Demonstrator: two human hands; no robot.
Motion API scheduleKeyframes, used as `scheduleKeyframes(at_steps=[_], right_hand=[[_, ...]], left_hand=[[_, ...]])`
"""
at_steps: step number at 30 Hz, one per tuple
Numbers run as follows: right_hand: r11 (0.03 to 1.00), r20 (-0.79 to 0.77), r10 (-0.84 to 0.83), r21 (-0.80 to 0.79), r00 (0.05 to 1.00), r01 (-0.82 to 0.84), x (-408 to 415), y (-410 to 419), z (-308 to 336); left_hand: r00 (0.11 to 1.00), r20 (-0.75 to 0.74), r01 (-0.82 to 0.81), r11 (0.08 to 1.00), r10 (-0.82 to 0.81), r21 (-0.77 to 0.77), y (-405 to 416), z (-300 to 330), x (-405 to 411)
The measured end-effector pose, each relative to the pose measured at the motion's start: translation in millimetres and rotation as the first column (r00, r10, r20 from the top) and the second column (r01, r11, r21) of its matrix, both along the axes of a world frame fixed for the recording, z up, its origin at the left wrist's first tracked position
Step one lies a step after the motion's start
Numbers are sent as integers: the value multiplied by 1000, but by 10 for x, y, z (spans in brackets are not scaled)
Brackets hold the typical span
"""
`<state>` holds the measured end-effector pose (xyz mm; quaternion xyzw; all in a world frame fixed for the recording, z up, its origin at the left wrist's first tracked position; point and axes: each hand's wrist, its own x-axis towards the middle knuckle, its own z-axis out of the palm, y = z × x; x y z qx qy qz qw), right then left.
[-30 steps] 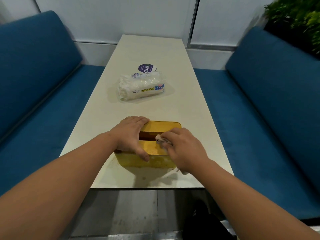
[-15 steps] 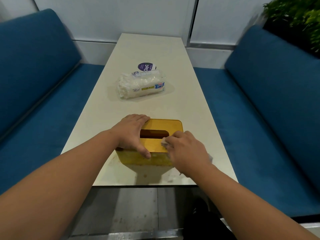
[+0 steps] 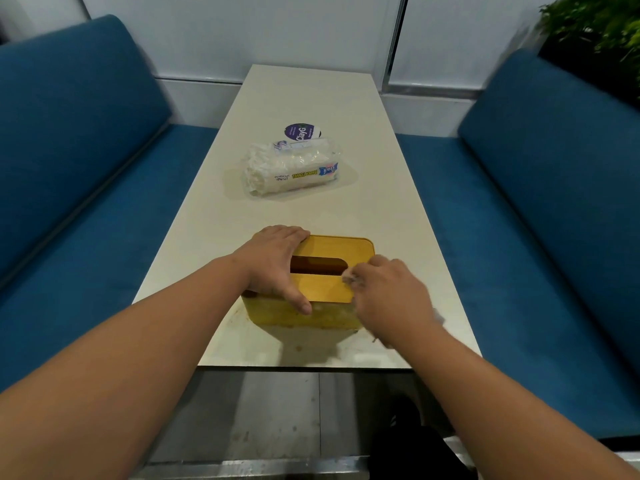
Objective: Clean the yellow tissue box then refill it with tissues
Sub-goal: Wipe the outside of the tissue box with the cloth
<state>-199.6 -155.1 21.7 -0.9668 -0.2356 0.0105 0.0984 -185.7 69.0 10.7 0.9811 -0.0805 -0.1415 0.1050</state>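
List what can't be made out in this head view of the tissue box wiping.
- Inside of the yellow tissue box: only a dark slot shows; contents cannot be told.
- White wad in the right hand: mostly hidden by the fingers and blurred; cloth or tissue cannot be told.
- The box's left end: covered by the left hand.
- Small print on the paper towel pack: too small.
- Plant: cut by the frame edge.

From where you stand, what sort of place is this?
Probably a booth in a café or restaurant: a narrow table stands between two blue padded benches, with a tissue box on it and a plant behind one bench.
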Motion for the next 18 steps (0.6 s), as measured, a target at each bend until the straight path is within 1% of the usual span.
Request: scheduleKeyframes(at_steps=[1, 2, 5, 6, 8, 10, 14, 16, 18], right_hand=[[1000, 16, -24, -12, 1000, 24, 30, -38, 5], [1000, 26, -13, -21, 1000, 14, 29, -32, 10], [994, 13, 109, -6, 994, -108, -72, 78, 7], [993, 9, 117, 2, 993, -117, -76, 83, 11], [998, 21, 69, 0, 997, -69, 67, 39, 13], [999, 41, 12, -35, 999, -10, 325, 9, -1], [997, 46, -45, -58, 998, 47, 681, 59, -9], [998, 34, -40, -55, 999, 42, 623, 20, -18], [999, 23, 21, -44, 1000, -20, 424, -63, -55]], left_hand=[[1000, -5, 0, 1000, 0, -2, 6, 1, 2], [1000, -9, 2, 1000, -2, -2, 9, 0, 6], [1000, -4, 3, 1000, -3, 7, 7, -12, 11], [1000, -4, 2, 1000, -2, 6, 6, -18, 12], [1000, -2, 2, 1000, -2, 1, 7, -19, 6], [1000, -1, 2, 1000, -3, -6, 8, -16, 4], [1000, -2, 0, 1000, 0, -9, 11, -10, 7], [1000, -5, 0, 1000, 0, -8, 10, -10, 7], [1000, -5, -1, 1000, 1, -11, 12, -19, 8]])
